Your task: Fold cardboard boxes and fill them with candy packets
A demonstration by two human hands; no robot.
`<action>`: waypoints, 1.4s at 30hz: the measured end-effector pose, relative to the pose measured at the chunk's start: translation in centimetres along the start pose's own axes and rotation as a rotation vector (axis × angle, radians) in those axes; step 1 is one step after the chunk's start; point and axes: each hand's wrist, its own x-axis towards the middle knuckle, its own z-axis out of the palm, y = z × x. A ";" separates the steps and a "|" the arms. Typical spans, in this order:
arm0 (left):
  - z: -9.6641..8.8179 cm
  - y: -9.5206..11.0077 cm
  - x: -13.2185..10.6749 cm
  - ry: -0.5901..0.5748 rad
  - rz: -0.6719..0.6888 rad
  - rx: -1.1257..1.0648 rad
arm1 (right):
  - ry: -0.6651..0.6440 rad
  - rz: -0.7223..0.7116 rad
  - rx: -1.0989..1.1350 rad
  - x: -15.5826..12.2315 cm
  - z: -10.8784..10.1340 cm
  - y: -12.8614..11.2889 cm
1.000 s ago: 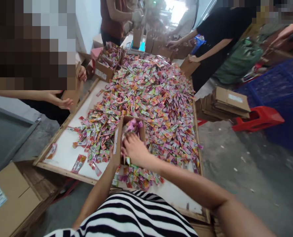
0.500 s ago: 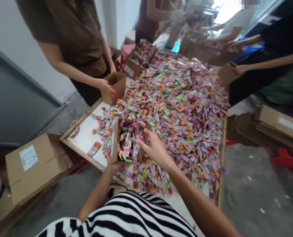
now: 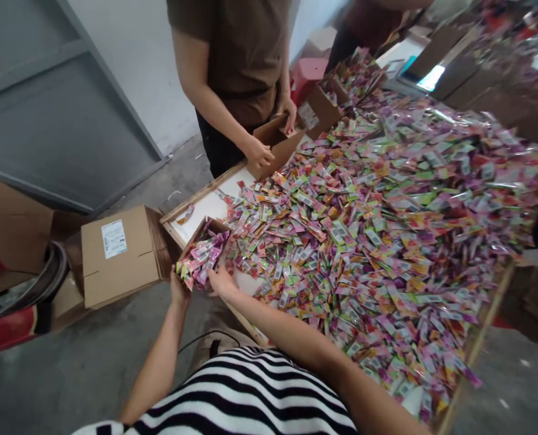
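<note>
A small cardboard box (image 3: 216,226), filled with shiny pink, purple and green snack packets (image 3: 200,261), is tilted toward me at the table's near left corner. Its left side rests in my left hand (image 3: 179,286), whose fingers are partly hidden beneath it. At the right side of the same box, my right hand (image 3: 222,279) is closed against the wall and the packets by it. Beside the box, a wide heap of similar packets (image 3: 341,229) spreads over the white, wood-edged table (image 3: 200,208).
Across the table a co-worker's hands (image 3: 260,152) hold another cardboard box (image 3: 278,151). Past it stands a filled box (image 3: 318,112) near a pink stool (image 3: 309,75). Flattened cartons (image 3: 119,260) are stacked on the left, beside a grey door (image 3: 55,109).
The view has swung left. The filled box has moved left toward the table's edge and tipped toward me. My right hand has gone from over the packets to the box's side.
</note>
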 end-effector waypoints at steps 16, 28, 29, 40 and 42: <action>3.9 4.1 -2.2 -0.007 0.335 0.337 | 0.248 -0.471 -1.111 14.4 -17.5 -0.3; 4.1 7.3 -0.8 -0.163 0.545 0.815 | 0.457 -0.574 0.190 5.7 -18.0 -4.2; 4.2 7.7 -1.2 -0.179 0.641 0.905 | 0.406 -0.538 0.258 5.5 -16.6 -5.2; 12.1 8.3 -1.0 -0.849 0.945 1.917 | 0.414 -0.412 0.149 4.7 -6.3 -5.3; 12.8 7.5 0.0 -0.845 0.885 2.035 | 0.496 -0.479 0.196 3.0 -7.4 -2.4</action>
